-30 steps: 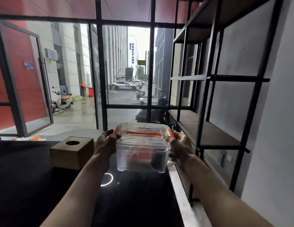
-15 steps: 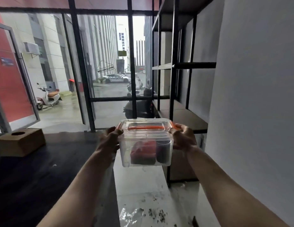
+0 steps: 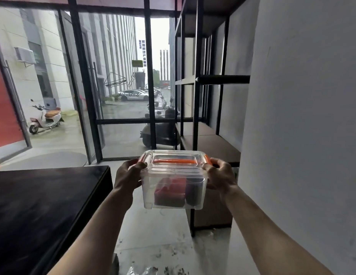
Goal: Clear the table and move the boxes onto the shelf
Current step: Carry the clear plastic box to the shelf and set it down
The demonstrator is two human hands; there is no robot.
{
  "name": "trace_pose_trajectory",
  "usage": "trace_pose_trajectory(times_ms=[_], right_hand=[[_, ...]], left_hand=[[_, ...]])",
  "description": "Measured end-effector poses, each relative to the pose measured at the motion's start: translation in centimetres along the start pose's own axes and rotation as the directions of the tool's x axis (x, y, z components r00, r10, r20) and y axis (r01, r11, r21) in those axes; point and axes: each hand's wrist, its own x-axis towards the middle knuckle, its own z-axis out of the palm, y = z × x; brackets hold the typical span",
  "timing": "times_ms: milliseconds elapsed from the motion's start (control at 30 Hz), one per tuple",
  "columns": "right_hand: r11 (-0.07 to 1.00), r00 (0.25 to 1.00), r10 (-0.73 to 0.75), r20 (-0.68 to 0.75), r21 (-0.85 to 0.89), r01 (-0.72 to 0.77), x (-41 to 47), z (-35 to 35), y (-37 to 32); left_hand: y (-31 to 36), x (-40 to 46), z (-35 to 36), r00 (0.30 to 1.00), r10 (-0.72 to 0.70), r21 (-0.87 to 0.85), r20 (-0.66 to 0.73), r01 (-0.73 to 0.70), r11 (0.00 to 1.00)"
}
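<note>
A clear plastic box (image 3: 173,187) with an orange handle and orange side clips hangs in the air at centre view, over the floor between table and shelf. It holds a red item and a dark cylinder. My left hand (image 3: 129,175) grips its left end and my right hand (image 3: 220,173) grips its right end. The black table (image 3: 44,205) lies at lower left. The black metal shelf (image 3: 209,143) with brown boards stands straight ahead to the right, its low board just behind the box.
A grey wall (image 3: 302,135) fills the right side, close to my right arm. Glass panes with black frames (image 3: 151,76) close off the front. The pale floor (image 3: 163,245) below shows dirt marks and a crumpled plastic scrap at the bottom edge.
The view has swung right and the box has moved off the table toward the shelf. The cardboard box on the table has left the view. Both hands keep their grip.
</note>
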Motion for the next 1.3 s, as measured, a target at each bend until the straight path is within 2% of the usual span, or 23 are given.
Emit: trace_pose_trajectory(times_ms=[367,733,967,1133,1300], right_hand=[[0.996,0.997,-0.043,0.064,-0.081,0.048,23.4,5.2,1.8],[0.998,0.995,0.007,0.101,-0.059,-0.001,44.3,11.6,4.1],[1.0,0.989,-0.016,0.148,-0.013,0.018,61.2,15.9,6.2],[0.999,0.986,-0.002,0.165,-0.053,0.011,73.1,19.8,6.4],[0.999,0.977,0.017,0.215,-0.053,-0.006,82.4,24.7,6.8]], left_hand=[[-3.5,21.5,6.8,0.999,0.024,-0.023,-0.039,-0.025,0.999],[-4.7,41.4,12.2,0.996,0.042,0.037,-0.083,-0.039,0.999],[-6.9,57.0,16.8,0.993,0.062,0.07,-0.105,-0.055,0.996],[-6.5,67.4,20.1,0.986,0.043,0.044,-0.164,-0.036,0.998],[-7.0,77.0,20.4,0.977,0.015,0.043,-0.215,-0.006,0.999]])
